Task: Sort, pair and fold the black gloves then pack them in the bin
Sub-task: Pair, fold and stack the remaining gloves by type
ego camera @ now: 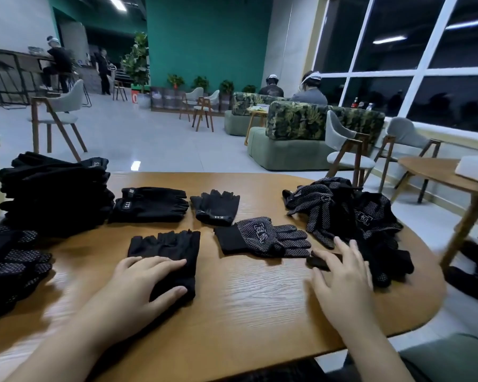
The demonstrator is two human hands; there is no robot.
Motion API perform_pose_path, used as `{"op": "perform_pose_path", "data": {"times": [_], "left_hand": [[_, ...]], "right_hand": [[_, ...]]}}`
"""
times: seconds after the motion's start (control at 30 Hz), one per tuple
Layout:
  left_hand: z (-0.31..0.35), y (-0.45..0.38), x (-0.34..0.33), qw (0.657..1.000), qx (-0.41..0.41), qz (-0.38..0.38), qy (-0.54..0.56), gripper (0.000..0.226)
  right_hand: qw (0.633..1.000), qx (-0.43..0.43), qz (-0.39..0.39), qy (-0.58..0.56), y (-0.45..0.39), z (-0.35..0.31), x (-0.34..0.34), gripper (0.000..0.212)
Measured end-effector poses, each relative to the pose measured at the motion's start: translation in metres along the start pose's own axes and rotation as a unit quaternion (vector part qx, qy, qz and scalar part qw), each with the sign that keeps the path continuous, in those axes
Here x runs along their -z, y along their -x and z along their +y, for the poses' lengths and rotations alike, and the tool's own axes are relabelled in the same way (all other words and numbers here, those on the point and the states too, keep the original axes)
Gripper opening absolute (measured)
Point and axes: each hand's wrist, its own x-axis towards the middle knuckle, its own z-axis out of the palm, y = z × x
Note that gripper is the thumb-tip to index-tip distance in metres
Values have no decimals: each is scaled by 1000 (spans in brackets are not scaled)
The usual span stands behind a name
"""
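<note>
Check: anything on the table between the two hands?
Head view: bare wood between left hand and right hand. The dotted glove lies farther back, not between them.

A teal wall rises behind leaf-patterned sofas, grey chairs on pale floor; dark windows suggest night, perhaps.

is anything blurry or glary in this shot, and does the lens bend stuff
Head view: the right hand is smeared by motion blur, while the left hand on the plain black glove is sharper; ceiling light glares off the floor tile; the wide lens bows the window frame and table edge; the black gloves lose detail in dim light.
</note>
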Motion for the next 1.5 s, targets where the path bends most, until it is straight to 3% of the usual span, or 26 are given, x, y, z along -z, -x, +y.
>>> {"op": "perform_pose_path", "data": {"times": [0.1, 0.2, 0.37, 0.47, 0.6, 0.7, 0.87, 1.07, 1.17, 1.23, 1.33, 1.5], "left_hand": [[3, -3, -2, 999, -36, 11, -16, 107], [7, -4, -5, 998, -59, 24, -23, 101], [10, -6, -7, 996, -88, -14, -31, 89], [10, -7, -7, 995, -92, -25, -16, 86], [9, -7, -7, 996, -87, -23, 1, 83], [9, -6, -6, 996, -84, -25, 5, 81], [4, -7, -8, 997, -73, -19, 6, 67], [-1, -8, -13, 994, -39, 75, -65, 44], [0, -9, -8, 994, -64, 71, -45, 25], [-1, -10, -5, 995, -67, 64, -28, 21], [-1, -10, -5, 996, -58, 54, -32, 54], [8, -19, 9, 990, -15, 136, 18, 49]], "right_hand": [[996, -85, -2, 32, 0, 17, 12, 43], [989, -137, -35, 45, -6, 26, 17, 49], [976, -187, -93, 61, -30, 36, 15, 53], [974, -169, -132, 74, -37, 39, 11, 53], [985, -106, -109, 87, -29, 31, 9, 54], [990, -114, -83, 19, -33, 26, 15, 55], [994, -73, 73, -25, -70, 25, 16, 32], [985, -70, -120, 100, -140, 36, -2, 55], [969, -74, -192, 133, -145, 46, -17, 59], [965, -67, -201, 154, -139, 49, -26, 59], [971, -57, -166, 163, -132, 51, -34, 53], [975, -57, -145, 155, -129, 52, -37, 49]]}}
